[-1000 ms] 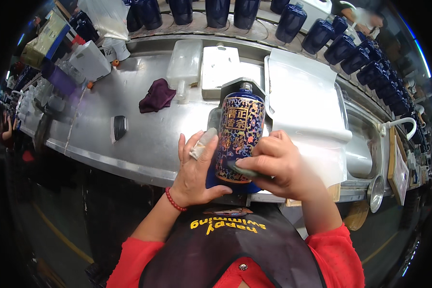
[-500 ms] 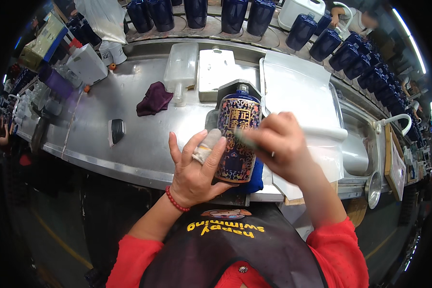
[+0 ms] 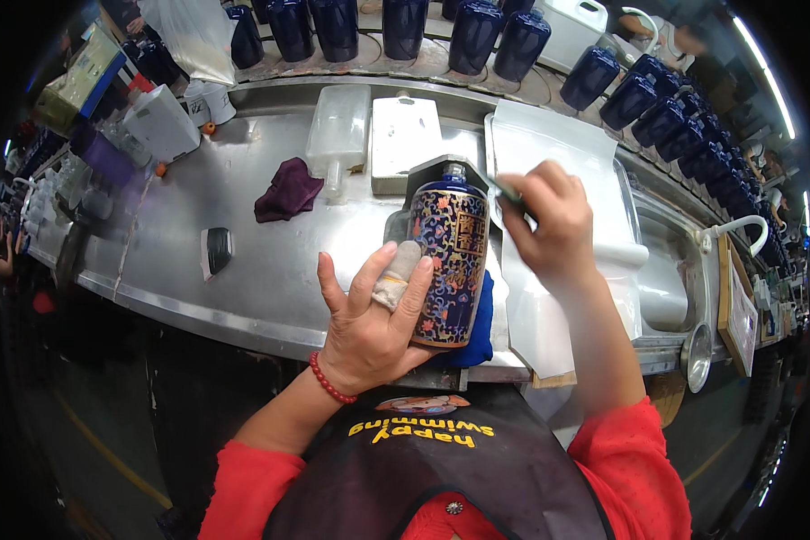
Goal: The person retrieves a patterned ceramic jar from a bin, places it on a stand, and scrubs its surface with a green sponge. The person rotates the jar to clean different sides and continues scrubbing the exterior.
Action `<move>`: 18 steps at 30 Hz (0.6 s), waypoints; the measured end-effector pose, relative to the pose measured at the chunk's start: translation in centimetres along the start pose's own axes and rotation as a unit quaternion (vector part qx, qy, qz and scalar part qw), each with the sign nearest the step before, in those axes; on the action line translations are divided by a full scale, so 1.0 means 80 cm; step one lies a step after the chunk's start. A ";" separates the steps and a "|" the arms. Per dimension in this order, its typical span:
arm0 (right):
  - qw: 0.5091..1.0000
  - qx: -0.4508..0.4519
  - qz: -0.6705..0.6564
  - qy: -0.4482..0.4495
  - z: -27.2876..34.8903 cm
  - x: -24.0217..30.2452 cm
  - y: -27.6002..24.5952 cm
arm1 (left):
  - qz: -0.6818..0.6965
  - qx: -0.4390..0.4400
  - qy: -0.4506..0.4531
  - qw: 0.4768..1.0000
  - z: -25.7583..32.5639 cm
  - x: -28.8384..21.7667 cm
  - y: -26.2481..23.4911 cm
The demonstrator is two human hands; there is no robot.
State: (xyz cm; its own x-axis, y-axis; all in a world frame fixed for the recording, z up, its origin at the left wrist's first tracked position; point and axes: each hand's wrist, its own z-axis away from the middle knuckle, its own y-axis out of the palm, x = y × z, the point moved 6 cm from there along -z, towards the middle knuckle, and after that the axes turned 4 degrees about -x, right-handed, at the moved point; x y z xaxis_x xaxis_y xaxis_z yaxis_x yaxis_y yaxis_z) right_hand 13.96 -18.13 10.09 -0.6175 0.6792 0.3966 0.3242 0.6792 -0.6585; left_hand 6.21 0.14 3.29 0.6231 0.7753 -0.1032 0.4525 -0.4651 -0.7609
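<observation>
A dark blue bottle (image 3: 448, 265) with a gold, orange and blue floral pattern leans in front of me in a dark angled holder (image 3: 426, 168). My left hand (image 3: 373, 315) steadies its lower left side. Its covered middle finger and its index finger press on the pattern, the thumb reaches under the base, and the other fingers are spread. To the right of the bottle's shoulder, my right hand (image 3: 553, 220) pinches a thin dark green flat piece (image 3: 510, 194), like a small scraper. Most of that piece is hidden by the fingers. A blue cloth (image 3: 479, 328) lies beside the bottle's base.
A purple cloth (image 3: 288, 189), a clear empty bottle (image 3: 340, 135) and a white box (image 3: 406, 139) lie on the metal table (image 3: 166, 225). White sheets (image 3: 558, 171) cover its right part, beside a sink (image 3: 666, 279). Several plain blue bottles (image 3: 405, 27) line the conveyor behind.
The patterned bottle has turned to the right under my left hand. My right hand has moved from the bottle's front up and right, off its surface. The conveyor bottles have shifted right.
</observation>
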 end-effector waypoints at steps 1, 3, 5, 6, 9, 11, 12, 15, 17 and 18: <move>0.997 0.020 0.031 -0.070 0.006 0.010 0.000 | 0.013 -0.010 -0.020 1.000 0.001 0.003 0.002; 0.962 0.194 -0.146 -0.127 0.022 0.026 0.018 | 0.049 -0.023 -0.060 0.997 0.007 0.009 0.006; 0.945 0.207 -0.251 0.022 0.023 -0.005 0.028 | 0.054 0.001 -0.068 0.996 0.012 0.007 0.015; 0.951 0.105 -0.245 0.158 0.019 -0.033 0.023 | 0.056 0.004 -0.070 0.996 0.013 0.007 0.016; 0.989 -0.006 0.112 -0.095 0.009 -0.001 -0.001 | 0.057 0.010 -0.067 0.996 0.013 0.007 0.018; 0.975 0.112 -0.075 -0.179 0.020 0.027 0.008 | 0.061 0.009 -0.066 0.996 0.011 0.005 0.019; 0.967 0.163 -0.163 -0.106 0.019 0.015 0.016 | 0.062 0.006 -0.068 0.996 0.010 0.004 0.019; 0.964 0.014 -0.219 0.153 0.010 -0.040 0.013 | 0.055 0.011 -0.063 0.996 0.008 0.001 0.017; 0.985 -0.037 0.146 -0.087 0.005 -0.010 0.000 | 0.046 0.013 -0.066 0.997 0.007 0.003 0.014; 0.988 0.004 0.050 -0.143 0.009 0.003 0.009 | 0.044 0.015 -0.072 0.996 0.007 0.002 0.014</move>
State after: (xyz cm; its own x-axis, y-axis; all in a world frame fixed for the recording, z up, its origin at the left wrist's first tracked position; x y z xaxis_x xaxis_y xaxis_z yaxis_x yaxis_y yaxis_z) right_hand 13.53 -17.69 9.22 -0.7599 0.6362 0.1334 0.3888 0.6094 -0.6910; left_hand 6.41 0.01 2.07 0.5610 0.7862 -0.2593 0.3794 -0.5226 -0.7635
